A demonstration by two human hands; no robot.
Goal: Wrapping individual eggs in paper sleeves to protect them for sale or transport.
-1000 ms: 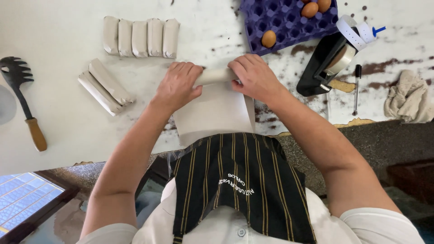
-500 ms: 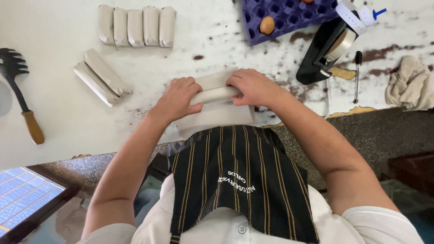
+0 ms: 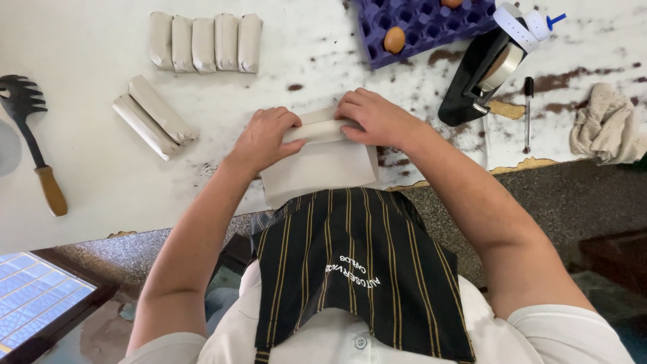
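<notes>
Left hand (image 3: 264, 138) and right hand (image 3: 377, 116) both pressed down, grasping the half-rolled paper wrap (image 3: 322, 155) near the tabletop's (image 3: 101, 175) front edge; likely to spring open or roll crooked under uneven pressure, loose sheet overhanging that edge.

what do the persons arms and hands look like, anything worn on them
Both forearms are bare from wrist to above the elbow, with short white sleeves ending near the shoulders. The left hand and right hand wear no gloves, and no rings, watch or bracelets show. A dark apron with thin yellow stripes hangs over a white shirt between the arms.
</notes>
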